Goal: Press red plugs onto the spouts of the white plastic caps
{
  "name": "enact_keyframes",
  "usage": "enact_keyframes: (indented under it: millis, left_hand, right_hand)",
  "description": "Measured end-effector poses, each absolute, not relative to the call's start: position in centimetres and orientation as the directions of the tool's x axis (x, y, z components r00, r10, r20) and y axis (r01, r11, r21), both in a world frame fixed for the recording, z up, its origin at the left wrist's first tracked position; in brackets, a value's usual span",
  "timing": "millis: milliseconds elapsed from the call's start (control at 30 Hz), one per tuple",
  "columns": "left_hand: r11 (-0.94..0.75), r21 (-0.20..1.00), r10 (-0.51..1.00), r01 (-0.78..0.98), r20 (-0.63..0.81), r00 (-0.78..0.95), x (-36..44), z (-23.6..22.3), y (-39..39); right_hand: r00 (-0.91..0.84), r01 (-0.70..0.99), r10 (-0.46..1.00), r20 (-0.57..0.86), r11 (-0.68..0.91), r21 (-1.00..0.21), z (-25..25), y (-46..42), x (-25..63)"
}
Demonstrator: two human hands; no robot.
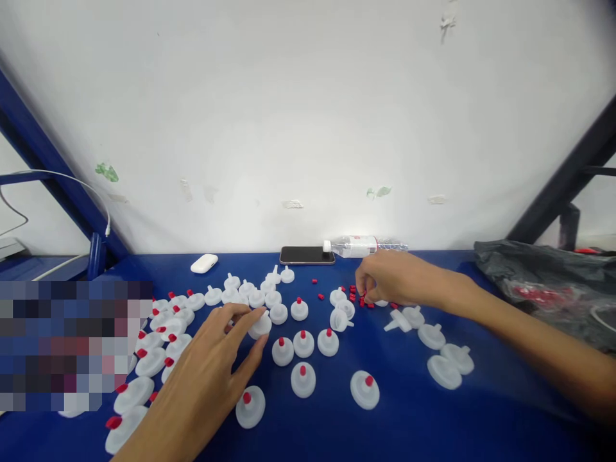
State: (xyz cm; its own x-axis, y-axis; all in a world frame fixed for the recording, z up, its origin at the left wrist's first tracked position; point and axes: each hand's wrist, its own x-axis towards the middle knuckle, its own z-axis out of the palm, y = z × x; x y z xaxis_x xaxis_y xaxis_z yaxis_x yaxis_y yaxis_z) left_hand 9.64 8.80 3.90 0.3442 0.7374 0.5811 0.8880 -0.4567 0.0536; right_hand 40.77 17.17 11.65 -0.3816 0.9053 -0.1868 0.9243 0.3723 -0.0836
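My left hand (216, 353) has its thumb and index finger around the edge of a white spouted lid (260, 327) with a bare tip. Over a loose heap of small red caps (353, 297), my right hand (380, 276) is closed in a pinch, and what its fingertips hold is hidden. Between the hands stand several white lids with red tips (303, 343). Bare white lids (256, 298) cluster just beyond my left hand. Others, some tipped over, lie under my right forearm, such as one bare lid (432, 336).
Many red-tipped lids (151, 362) crowd the left side, beside a blurred-out patch. Along the wall lie a white earbud case (204, 263), a phone (307, 255) and a clear plastic bottle (360, 246). A dark plastic bag (505, 260) sits at the right. Blue frame posts rise on both sides.
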Motion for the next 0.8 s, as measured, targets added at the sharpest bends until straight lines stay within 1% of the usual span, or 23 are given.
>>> enact_keyframes:
  millis: [100, 267, 433, 567, 600, 633, 667, 733, 800]
  left_hand:
    - [-0.458, 0.057, 0.726, 0.887, 0.6, 0.336, 9.6, 3.7, 8.8]
    - [-0.457, 0.031, 0.727, 0.889, 0.588, 0.354, 9.6, 3.9, 8.7]
    - [-0.474, 0.044, 0.734, 0.879, 0.571, 0.367, 9.6, 4.1, 8.5]
    - [-0.473, 0.071, 0.741, 0.878, 0.571, 0.353, 9.6, 4.2, 8.3]
    - [-0.473, 0.076, 0.734, 0.878, 0.584, 0.346, 9.6, 4.2, 8.2]
    - [-0.478, 0.08, 0.727, 0.875, 0.595, 0.343, 9.6, 4.3, 8.2]
    - [-0.486, 0.085, 0.719, 0.87, 0.605, 0.342, 9.7, 4.4, 8.2]
    - [-0.51, 0.103, 0.709, 0.854, 0.613, 0.349, 9.8, 4.5, 8.1]
    - [-0.54, 0.111, 0.689, 0.834, 0.627, 0.363, 10.1, 4.7, 7.9]
  right_hand:
    - [-0.398, 0.917, 0.891, -0.218, 0.382, -0.115, 10.9, 17.4, 40.3]
    - [-0.425, 0.905, 0.88, -0.21, 0.407, -0.126, 9.8, 17.8, 40.1]
    - [-0.457, 0.889, 0.873, -0.173, 0.44, -0.127, 9.6, 17.6, 40.1]
    - [-0.437, 0.897, 0.892, -0.117, 0.422, -0.136, 11.2, 17.2, 40.6]
    - [-0.436, 0.893, 0.896, -0.086, 0.419, -0.161, 11.7, 17.2, 40.7]
    - [-0.442, 0.881, 0.896, -0.049, 0.423, -0.214, 12.3, 17.1, 40.7]
    - [-0.456, 0.852, 0.89, -0.004, 0.435, -0.291, 12.8, 16.9, 40.6]
    - [-0.497, 0.743, 0.862, 0.099, 0.482, -0.465, 13.5, 16.3, 39.9]
    - [-0.538, 0.614, 0.824, 0.18, 0.529, -0.586, 13.7, 15.3, 38.8]
